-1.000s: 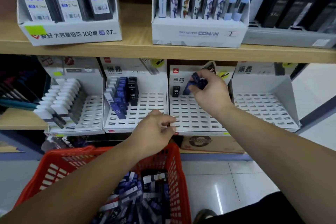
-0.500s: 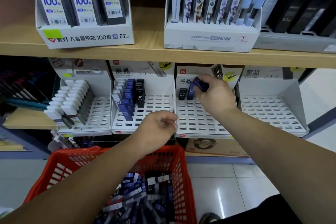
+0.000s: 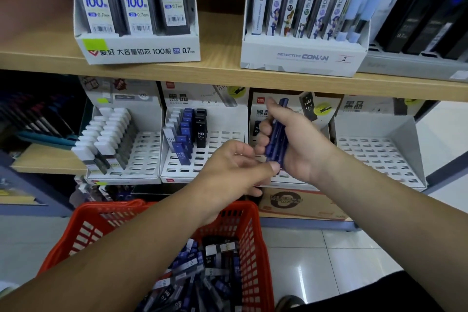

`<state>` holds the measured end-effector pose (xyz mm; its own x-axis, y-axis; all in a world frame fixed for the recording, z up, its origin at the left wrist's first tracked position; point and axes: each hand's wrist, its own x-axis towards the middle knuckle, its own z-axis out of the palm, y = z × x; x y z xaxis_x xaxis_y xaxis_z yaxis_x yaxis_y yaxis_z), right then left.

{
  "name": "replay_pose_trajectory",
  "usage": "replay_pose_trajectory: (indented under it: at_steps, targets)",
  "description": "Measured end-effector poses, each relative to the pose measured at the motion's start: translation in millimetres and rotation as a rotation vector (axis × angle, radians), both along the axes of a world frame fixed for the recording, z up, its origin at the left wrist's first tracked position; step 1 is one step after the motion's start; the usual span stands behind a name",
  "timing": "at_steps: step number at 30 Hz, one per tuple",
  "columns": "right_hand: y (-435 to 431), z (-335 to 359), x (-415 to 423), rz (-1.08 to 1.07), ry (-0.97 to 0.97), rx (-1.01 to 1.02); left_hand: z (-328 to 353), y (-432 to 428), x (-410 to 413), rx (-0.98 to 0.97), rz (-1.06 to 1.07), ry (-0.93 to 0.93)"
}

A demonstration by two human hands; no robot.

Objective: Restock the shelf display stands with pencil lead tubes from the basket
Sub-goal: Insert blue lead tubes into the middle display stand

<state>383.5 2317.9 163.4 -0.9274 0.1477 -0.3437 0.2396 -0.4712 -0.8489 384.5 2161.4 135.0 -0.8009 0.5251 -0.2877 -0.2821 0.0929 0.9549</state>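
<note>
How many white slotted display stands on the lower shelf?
4. Far-left white slotted display stand holds white-capped tubes; the second holds blue and black tubes; the third sits behind the right hand gripping blue tubes; the fourth is far right.

Basket (image 3: 253, 243): red plastic, walls in a grid of rectangular slots. Loose lead tubes (image 3: 192, 268) inside: dark blue and black, with white and grey label bands. Held tube bundle (image 3: 277, 139): dark blue. Display stands (image 3: 374, 157): white, trays patterned with rows of slots. Second stand from the left: one blue tube column (image 3: 186, 132), one black column (image 3: 201, 129), one apparently translucent grey column (image 3: 170, 134). Shelf board (image 3: 222, 73): light wood tone. Sticker (image 3: 95, 44): yellow-green. Floor tiles (image 3: 329, 261): pale grey, glossy.
</note>
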Motion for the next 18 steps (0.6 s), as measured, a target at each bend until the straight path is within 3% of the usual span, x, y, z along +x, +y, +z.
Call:
replay_pose_trajectory:
  at_steps: [6, 14, 18]
  targets:
    - [-29, 2, -1, 0.091, -0.010, -0.067, 5, -20, 4, 0.119, 0.107, -0.087]
    - [-46, -10, -5, 0.161, 0.027, 0.063, 0, -43, 1, 0.024, 0.066, 0.147]
    - [-39, -12, -1, 0.273, 0.022, 0.071, 1, -47, -3, 0.010, 0.077, 0.138]
